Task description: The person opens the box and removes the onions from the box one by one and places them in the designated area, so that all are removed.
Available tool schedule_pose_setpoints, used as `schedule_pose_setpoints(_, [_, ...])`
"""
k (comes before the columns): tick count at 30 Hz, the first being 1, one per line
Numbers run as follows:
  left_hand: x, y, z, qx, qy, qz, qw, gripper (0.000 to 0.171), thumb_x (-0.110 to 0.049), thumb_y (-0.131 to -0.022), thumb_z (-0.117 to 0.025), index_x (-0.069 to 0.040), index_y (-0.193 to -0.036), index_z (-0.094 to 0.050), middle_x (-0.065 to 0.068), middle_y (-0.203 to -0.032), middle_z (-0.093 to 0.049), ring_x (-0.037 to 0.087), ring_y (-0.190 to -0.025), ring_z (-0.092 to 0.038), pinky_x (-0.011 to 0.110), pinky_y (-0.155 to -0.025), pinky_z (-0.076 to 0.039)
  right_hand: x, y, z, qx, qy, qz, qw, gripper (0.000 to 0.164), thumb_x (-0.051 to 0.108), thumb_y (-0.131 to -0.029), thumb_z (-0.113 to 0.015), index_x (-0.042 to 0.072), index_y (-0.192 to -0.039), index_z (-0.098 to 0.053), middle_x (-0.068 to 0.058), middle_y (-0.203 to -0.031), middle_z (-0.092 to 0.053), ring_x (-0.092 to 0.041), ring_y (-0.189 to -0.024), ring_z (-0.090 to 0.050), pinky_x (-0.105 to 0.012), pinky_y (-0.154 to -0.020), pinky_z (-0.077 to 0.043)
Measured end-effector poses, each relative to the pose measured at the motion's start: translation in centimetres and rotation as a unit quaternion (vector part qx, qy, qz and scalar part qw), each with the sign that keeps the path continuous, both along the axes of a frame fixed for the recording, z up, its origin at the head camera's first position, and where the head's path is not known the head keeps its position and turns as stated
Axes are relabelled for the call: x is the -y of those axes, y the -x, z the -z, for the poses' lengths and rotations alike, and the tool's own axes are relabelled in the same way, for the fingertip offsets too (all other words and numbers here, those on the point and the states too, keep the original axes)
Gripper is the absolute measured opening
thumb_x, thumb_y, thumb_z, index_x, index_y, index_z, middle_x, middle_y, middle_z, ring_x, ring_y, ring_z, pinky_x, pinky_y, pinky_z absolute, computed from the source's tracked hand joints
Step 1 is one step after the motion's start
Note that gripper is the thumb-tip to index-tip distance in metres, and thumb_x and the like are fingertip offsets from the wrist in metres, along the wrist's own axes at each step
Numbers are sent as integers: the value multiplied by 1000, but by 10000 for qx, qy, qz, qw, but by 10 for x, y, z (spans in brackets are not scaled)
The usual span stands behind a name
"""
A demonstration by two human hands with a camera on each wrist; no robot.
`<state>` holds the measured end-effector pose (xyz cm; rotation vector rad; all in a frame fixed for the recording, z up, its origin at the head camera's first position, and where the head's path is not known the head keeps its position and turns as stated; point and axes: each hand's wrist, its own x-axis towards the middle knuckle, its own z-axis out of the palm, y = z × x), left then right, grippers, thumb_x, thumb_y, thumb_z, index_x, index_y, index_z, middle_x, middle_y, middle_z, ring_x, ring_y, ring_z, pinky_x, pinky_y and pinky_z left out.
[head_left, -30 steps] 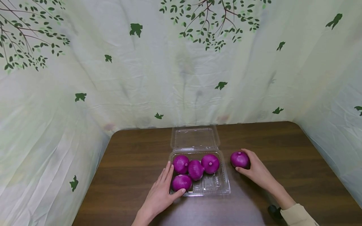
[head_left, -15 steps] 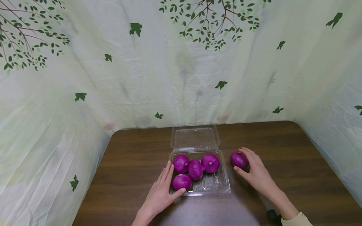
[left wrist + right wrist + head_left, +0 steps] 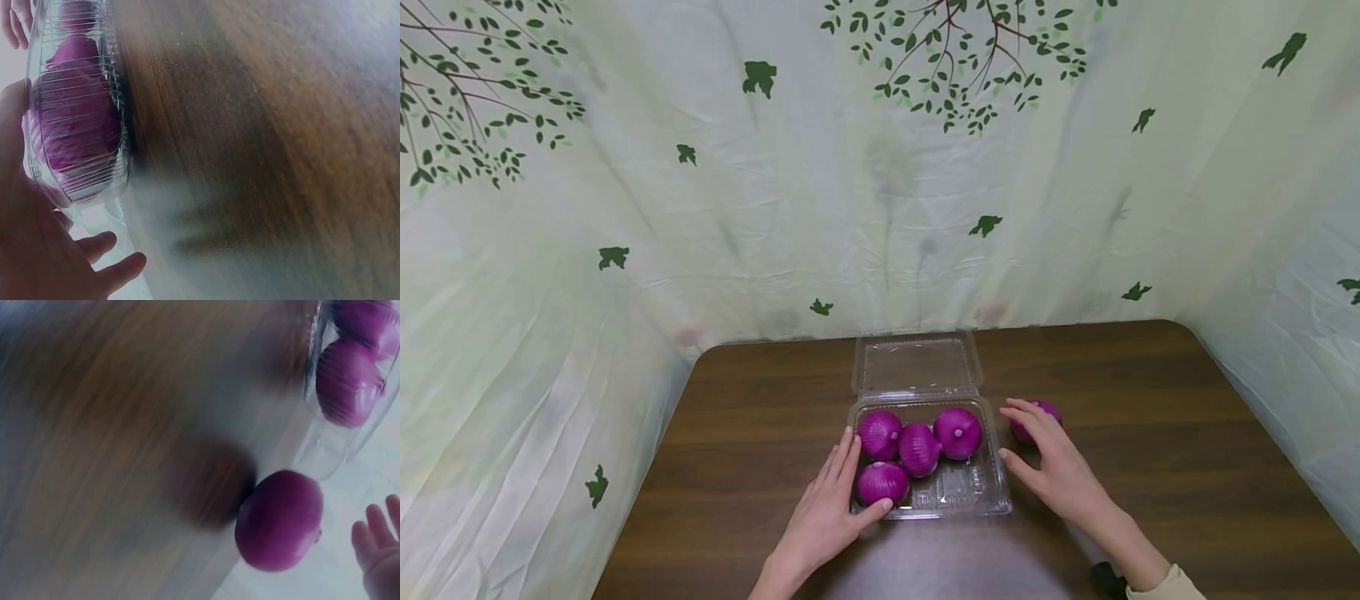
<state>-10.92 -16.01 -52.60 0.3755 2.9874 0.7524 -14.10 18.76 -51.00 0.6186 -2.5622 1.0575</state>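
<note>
A clear plastic clamshell box [image 3: 955,498] holds several red onions [image 3: 920,451] in the head view. My left hand [image 3: 822,518] rests at its left side, fingers straight along the wall and thumb at the near corner, beside the front onion [image 3: 882,485]. My right hand [image 3: 1060,483] hovers right of the box, fingers extended and empty. Partly behind it, a loose red onion [image 3: 1049,411] sits on the table. In the right wrist view that loose onion [image 3: 279,522] stands apart from the right fingers [image 3: 377,525].
The box's lid [image 3: 917,367] lies folded back toward the far table edge. A brown wooden table [image 3: 760,400] extends to both sides, with a leaf-patterned cloth [image 3: 895,208] hanging behind it. A black device [image 3: 1107,577] shows at the right wrist.
My right hand has let go of the loose onion and moved left, over it toward the box. The onion stays on the table. My left hand and the box have not moved.
</note>
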Motion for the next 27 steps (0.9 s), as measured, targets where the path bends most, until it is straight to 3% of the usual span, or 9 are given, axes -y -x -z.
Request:
schedule_pose_setpoints(5, [0,0,-1,26,4,2,10000,102,-76,-83,-53,-16,-159,-20,-3,-165,-6,32,-146,-22,62,-103,-34,13,1,3,15,52,-200,9998,58,13,-82,-81,11,-135,-57,-5,-143,-49,-24,-131,-44,-41,-105,-40])
schedule_pose_setpoints(8, [-1,-1,0,77,0,-8,10000,102,-77,-83,-52,-16,-159,-19,-3,-165,-6,32,-146,-21,63,-103,-34,21,1,5,75,122,-346,9993,58,13,-82,-80,12,-135,-56,-6,-143,-48,-24,-131,-44,-54,-100,-42])
schedule_pose_setpoints(18, [0,-1,0,49,-12,-11,10000,101,-76,-83,-53,-17,-159,-19,-3,-165,-5,32,-146,-22,61,-104,-34,39,8,10,-5,-266,-630,9977,59,20,-84,-79,15,-137,-56,-3,-145,-47,-21,-131,-43,-48,-101,-43])
schedule_pose_setpoints(27, [0,0,1,68,-13,-24,10000,101,-76,-83,-53,-18,-159,-20,-4,-165,-5,31,-146,-23,63,-103,-34,49,20,10,40,-342,-829,9960,59,21,-85,-78,12,-139,-54,-8,-144,-48,-22,-133,-42,-46,-104,-40])
